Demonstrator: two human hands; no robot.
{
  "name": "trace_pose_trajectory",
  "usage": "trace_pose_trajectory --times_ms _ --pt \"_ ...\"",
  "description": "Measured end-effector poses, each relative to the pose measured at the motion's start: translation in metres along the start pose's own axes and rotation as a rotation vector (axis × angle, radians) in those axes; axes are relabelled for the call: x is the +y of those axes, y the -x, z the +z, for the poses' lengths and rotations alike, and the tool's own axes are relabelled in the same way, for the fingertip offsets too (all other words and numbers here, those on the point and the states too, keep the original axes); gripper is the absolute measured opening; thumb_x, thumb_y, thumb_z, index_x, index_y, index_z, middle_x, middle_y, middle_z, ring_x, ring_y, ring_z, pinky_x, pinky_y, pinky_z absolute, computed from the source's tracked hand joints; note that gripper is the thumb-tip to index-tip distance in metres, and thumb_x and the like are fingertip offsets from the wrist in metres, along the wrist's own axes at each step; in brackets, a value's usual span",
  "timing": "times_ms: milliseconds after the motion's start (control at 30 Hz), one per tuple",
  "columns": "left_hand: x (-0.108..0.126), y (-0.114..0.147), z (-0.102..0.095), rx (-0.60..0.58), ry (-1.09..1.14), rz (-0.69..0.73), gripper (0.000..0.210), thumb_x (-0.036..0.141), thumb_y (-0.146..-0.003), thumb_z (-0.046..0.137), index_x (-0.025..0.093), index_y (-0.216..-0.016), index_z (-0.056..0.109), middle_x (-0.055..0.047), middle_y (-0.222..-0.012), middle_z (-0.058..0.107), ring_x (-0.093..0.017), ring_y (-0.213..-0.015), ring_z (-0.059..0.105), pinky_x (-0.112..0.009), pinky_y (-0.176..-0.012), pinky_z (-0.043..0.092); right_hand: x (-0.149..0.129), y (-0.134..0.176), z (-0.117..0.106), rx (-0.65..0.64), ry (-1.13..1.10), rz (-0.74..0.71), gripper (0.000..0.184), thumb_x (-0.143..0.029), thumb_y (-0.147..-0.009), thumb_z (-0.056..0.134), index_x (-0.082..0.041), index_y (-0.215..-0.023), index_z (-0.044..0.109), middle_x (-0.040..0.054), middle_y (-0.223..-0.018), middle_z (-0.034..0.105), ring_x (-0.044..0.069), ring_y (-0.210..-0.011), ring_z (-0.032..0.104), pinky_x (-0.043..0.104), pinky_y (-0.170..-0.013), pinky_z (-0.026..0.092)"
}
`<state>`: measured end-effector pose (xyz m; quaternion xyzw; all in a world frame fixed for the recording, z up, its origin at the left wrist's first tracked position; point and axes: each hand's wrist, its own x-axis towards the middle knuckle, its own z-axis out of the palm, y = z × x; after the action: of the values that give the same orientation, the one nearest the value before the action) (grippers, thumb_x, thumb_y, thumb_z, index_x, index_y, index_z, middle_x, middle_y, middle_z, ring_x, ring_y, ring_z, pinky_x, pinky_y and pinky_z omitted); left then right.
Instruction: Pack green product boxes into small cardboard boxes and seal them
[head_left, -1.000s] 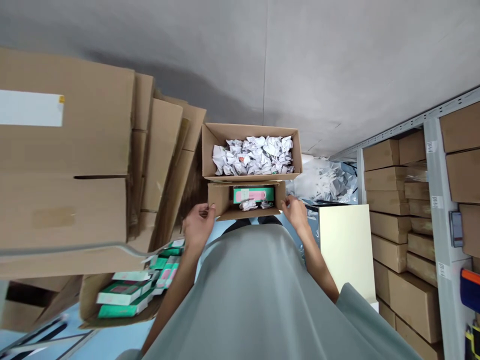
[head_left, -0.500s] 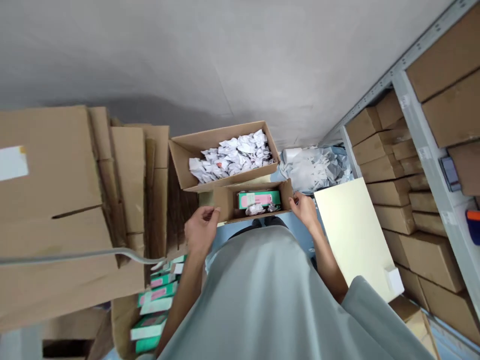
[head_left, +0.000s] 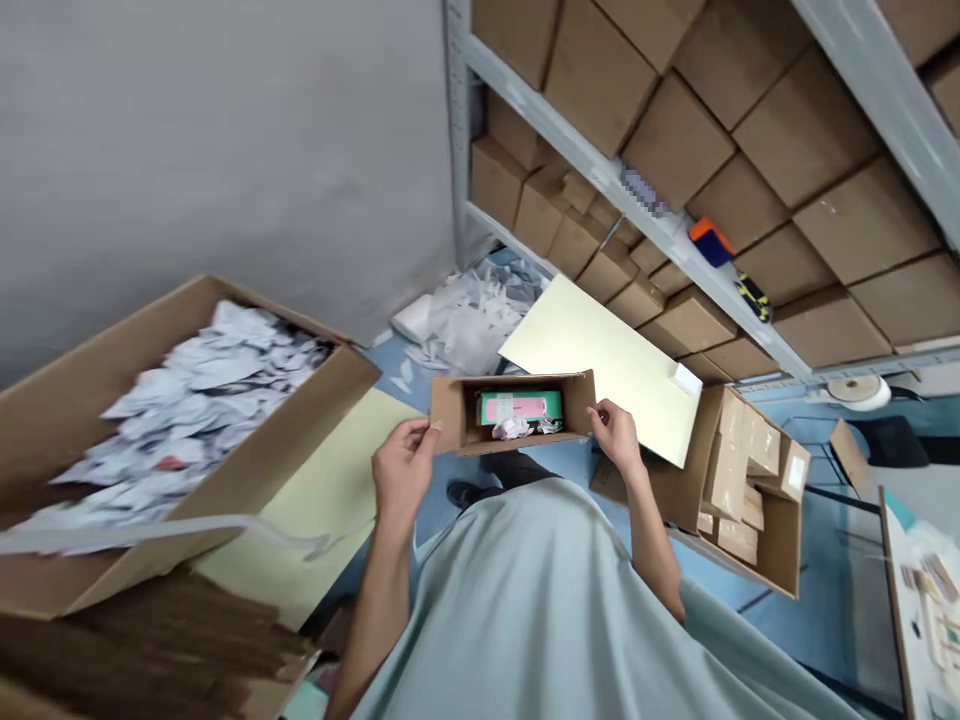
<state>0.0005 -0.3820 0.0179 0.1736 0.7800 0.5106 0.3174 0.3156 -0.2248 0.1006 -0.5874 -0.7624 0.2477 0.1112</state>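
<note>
Between my hands I carry a small open cardboard box (head_left: 517, 447) in front of my body. My left hand (head_left: 403, 462) pinches its left end flap between thumb and fingers. On the other side, my right hand (head_left: 616, 432) grips the right end wall. Inside lies a green and pink package (head_left: 523, 407) with a pale label on it. Crumpled white paper (head_left: 513, 428) is tucked along the near side of that package. The underside of the carried box is hidden from me.
A large carton (head_left: 247, 480) of crumpled paper stands left on a pale yellow table. Ahead, paper scraps (head_left: 472, 315) lie on the floor. A pale yellow tabletop (head_left: 592, 350) sits beyond the box, before shelving (head_left: 555, 120) stacked with cartons. An open carton (head_left: 780, 540) of smaller boxes stands right.
My view has swung to the right, with the small box still held in both hands. The large paper-filled carton now lies to the left, and the shelving fills the upper right.
</note>
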Motion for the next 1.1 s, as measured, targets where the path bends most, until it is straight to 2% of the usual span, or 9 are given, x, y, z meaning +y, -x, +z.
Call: trace_pose_trajectory --times_ms 133,300,500,667,800,933,1100 --pt "0.032 -0.003 0.047 -0.162 -0.014 0.082 0.045 0.061 -0.080 0.074 0.020 -0.097 0.075 -0.006 -0.087 0.081 -0.024 -0.085 0.077 -0.034 -0.083 0.061 0.042 0.019 -0.029 0.118 -0.074 0.101 0.039 -0.058 -0.101 0.053 -0.027 -0.079 0.051 -0.0020 -0.065 0.059 0.018 -0.061 0.050 0.029 -0.065 0.039" --pt "0.063 -0.001 0.103 -0.287 -0.088 0.180 0.045 0.063 -0.085 0.071 0.021 -0.101 0.074 -0.008 -0.095 0.083 -0.026 -0.089 0.079 -0.036 -0.087 0.064 0.081 0.014 -0.037 0.216 -0.144 0.210 0.038 -0.059 -0.100 0.051 -0.027 -0.079 0.053 -0.0018 -0.063 0.059 0.019 -0.058 0.051 0.030 -0.064 0.038" --pt "0.087 -0.021 0.191 -0.320 -0.225 0.273 0.039 0.060 -0.083 0.068 0.023 -0.093 0.073 -0.008 -0.094 0.082 -0.026 -0.085 0.079 -0.039 -0.086 0.065 0.134 -0.026 -0.043 0.277 -0.198 0.257 0.037 -0.057 -0.099 0.050 -0.028 -0.077 0.050 0.0022 -0.071 0.067 0.020 -0.062 0.056 0.031 -0.065 0.039" --pt "0.097 -0.051 0.266 -0.326 -0.343 0.227 0.035 0.057 -0.079 0.068 0.025 -0.090 0.072 -0.007 -0.085 0.081 -0.029 -0.085 0.079 -0.040 -0.084 0.063 0.190 -0.066 -0.056 0.238 -0.320 0.333 0.040 -0.062 -0.098 0.052 -0.028 -0.078 0.052 0.0006 -0.067 0.065 0.021 -0.061 0.059 0.031 -0.066 0.042" --pt "0.101 -0.067 0.318 -0.341 -0.412 0.255 0.031 0.055 -0.082 0.068 0.025 -0.091 0.072 -0.007 -0.088 0.082 -0.028 -0.085 0.079 -0.038 -0.083 0.062 0.225 -0.091 -0.060 0.219 -0.357 0.366 0.041 -0.064 -0.098 0.053 -0.028 -0.079 0.053 0.0009 -0.069 0.067 0.022 -0.063 0.062 0.030 -0.066 0.043" --pt "0.102 -0.078 0.355 -0.379 -0.481 0.312 0.029 0.052 -0.085 0.067 0.024 -0.092 0.072 -0.007 -0.093 0.082 -0.027 -0.084 0.078 -0.037 -0.085 0.061 0.247 -0.104 -0.058 0.173 -0.338 0.392 0.036 -0.059 -0.098 0.056 -0.028 -0.080 0.055 0.0025 -0.075 0.072 0.023 -0.067 0.066 0.030 -0.068 0.046" --pt "0.104 -0.086 0.371 -0.414 -0.527 0.368 0.033 0.054 -0.091 0.063 0.024 -0.099 0.072 -0.009 -0.104 0.082 -0.025 -0.084 0.076 -0.037 -0.086 0.061 0.261 -0.110 -0.062 0.082 -0.305 0.464 0.027 -0.052 -0.099 0.062 -0.027 -0.091 0.064 0.0030 -0.089 0.078 0.023 -0.071 0.071 0.032 -0.072 0.052"
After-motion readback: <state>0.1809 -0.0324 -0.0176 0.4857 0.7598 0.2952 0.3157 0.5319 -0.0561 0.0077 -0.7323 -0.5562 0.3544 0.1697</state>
